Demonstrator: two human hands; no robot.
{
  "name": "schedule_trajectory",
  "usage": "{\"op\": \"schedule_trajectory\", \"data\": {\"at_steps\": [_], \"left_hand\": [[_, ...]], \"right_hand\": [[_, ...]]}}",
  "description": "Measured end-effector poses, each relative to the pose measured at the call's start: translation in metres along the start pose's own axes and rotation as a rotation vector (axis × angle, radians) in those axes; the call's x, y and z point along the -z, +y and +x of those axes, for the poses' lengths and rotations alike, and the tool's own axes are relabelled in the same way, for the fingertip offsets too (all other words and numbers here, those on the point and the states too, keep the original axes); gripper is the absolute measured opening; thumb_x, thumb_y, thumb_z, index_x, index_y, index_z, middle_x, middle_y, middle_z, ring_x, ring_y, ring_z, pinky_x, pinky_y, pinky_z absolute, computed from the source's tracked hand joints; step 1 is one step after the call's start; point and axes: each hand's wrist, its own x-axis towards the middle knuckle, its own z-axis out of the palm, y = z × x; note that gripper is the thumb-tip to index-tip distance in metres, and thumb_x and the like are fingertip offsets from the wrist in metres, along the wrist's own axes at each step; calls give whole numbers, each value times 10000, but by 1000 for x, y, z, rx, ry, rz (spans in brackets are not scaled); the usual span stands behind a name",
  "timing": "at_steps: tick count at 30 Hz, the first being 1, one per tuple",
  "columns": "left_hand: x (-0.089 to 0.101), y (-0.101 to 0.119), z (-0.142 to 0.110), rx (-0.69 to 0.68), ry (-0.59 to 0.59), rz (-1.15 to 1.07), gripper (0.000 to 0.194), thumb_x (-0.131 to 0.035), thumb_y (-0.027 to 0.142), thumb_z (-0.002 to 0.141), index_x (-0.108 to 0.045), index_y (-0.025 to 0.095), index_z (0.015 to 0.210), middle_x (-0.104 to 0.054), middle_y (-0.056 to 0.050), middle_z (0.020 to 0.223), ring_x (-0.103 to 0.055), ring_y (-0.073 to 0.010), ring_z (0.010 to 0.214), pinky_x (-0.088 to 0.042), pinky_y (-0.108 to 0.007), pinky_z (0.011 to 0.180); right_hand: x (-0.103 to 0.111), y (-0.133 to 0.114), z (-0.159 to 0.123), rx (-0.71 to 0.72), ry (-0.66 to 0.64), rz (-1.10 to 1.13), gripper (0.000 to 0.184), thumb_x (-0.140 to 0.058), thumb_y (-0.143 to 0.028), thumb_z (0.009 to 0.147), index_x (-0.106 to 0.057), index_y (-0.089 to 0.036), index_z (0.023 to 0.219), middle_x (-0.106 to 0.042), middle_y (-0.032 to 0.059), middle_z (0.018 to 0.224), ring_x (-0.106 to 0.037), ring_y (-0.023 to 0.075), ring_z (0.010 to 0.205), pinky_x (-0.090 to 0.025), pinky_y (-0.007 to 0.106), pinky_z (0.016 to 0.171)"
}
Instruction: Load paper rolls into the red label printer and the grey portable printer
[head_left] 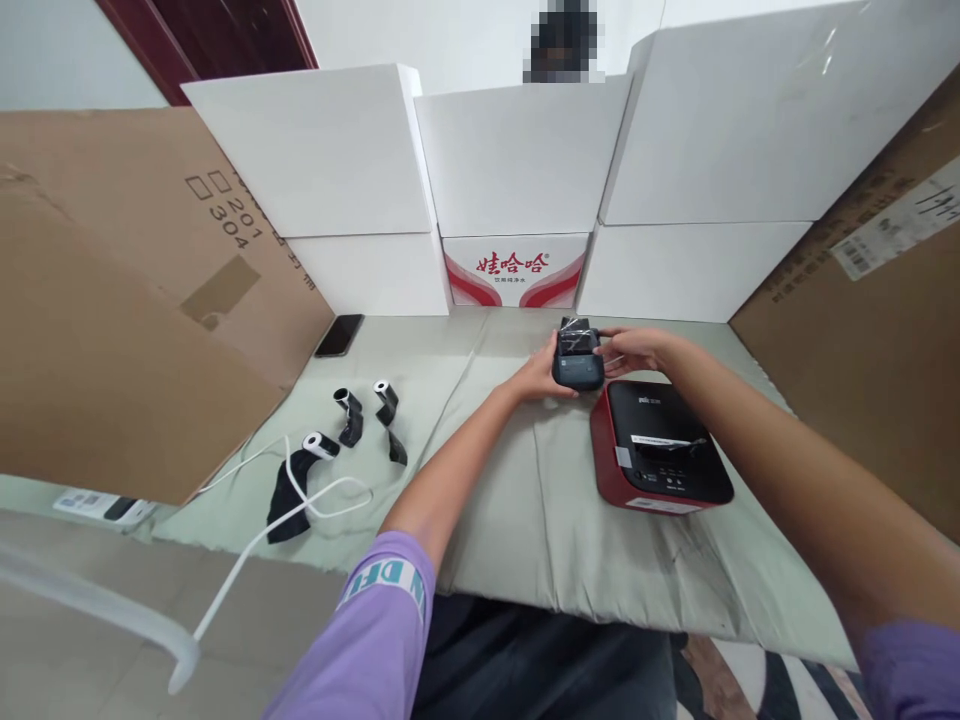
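Note:
A small dark portable printer (578, 372), with a black piece under shiny clear film at its top, is held just above the table behind a larger printer. My left hand (538, 374) wraps its left side, the thumb along the near edge. At its right edge, the fingers of my right hand (630, 351) are bent and close against the side; their tips are partly hidden. Below my right forearm sits the larger red-and-black printer (660, 430), a white strip across its top.
Rolls with dark strips (321, 445) lie at left beside a white cable (300, 495). A phone (340, 336) rests farther back. White boxes (517, 165) line the back; cardboard panels (112, 300) flank the cloth-covered table (517, 540). A person's head (564, 40) is blurred behind.

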Motion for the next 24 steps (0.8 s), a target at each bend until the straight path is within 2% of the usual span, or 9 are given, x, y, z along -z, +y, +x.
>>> {"op": "schedule_trajectory", "data": {"at_steps": [4, 7, 9, 12, 15, 18, 21, 24], "left_hand": [[37, 8, -26, -51, 206, 70, 1499, -906, 575, 500, -17, 137, 1624, -109, -235, 1664, -130, -420, 1566, -211, -548, 1271], [62, 26, -61, -72, 308, 140, 1461, -921, 549, 507, -33, 242, 1626, -113, -186, 1634, -148, -406, 1561, -237, -559, 1261], [73, 40, -90, -66, 348, 178, 1448, -931, 525, 506, -39, 290, 1622, -130, -163, 1610, -165, -402, 1555, -252, -564, 1255], [80, 58, -135, -3, 411, 196, 1411, -929, 513, 532, -54, 308, 1619, -146, -151, 1597, -203, -392, 1545, -276, -554, 1250], [80, 70, -177, 70, 425, 217, 1384, -922, 496, 567, -43, 312, 1620, -154, -151, 1617, -212, -388, 1547, -280, -552, 1252], [77, 72, -207, 146, 367, 245, 1348, -918, 479, 587, -71, 303, 1621, -171, -148, 1645, -222, -385, 1550, -290, -538, 1256], [73, 66, -223, 206, 267, 258, 1349, -915, 503, 582, -88, 274, 1623, -205, -158, 1660, -239, -377, 1549, -297, -528, 1259], [68, 57, -228, 226, 202, 285, 1365, -904, 551, 577, -86, 241, 1625, -235, -189, 1663, -249, -388, 1545, -269, -568, 1259]], "right_hand": [[-28, -31, -16, 165, -85, -2, 686, -648, -52, 839, -458, -241, 1471, -722, 82, 991, -675, 161, 706, -622, 376, 749], [-56, -47, -36, 258, -167, -15, 710, -725, -113, 796, -494, -274, 1449, -724, 111, 1139, -701, 196, 759, -621, 457, 788], [-77, -52, -52, 310, -193, -23, 718, -750, -145, 773, -510, -286, 1435, -723, 106, 1148, -704, 211, 789, -620, 465, 782], [-110, -50, -76, 383, -198, -31, 692, -737, -165, 759, -536, -305, 1407, -728, 73, 1059, -683, 218, 815, -619, 430, 745], [-146, -28, -91, 515, -161, -43, 672, -666, -172, 777, -524, -296, 1422, -710, 47, 976, -644, 206, 809, -601, 399, 755], [-181, 12, -89, 676, -62, -28, 659, -589, -211, 817, -488, -256, 1467, -692, 69, 1054, -627, 223, 910, -572, 411, 852], [-210, 55, -78, 697, 54, 14, 672, -552, -298, 859, -436, -238, 1518, -649, 110, 1212, -615, 255, 1016, -535, 462, 945], [-227, 83, -70, 651, 181, 12, 709, -530, -371, 884, -385, -212, 1559, -606, 143, 1266, -599, 288, 1089, -481, 512, 1024]]}}
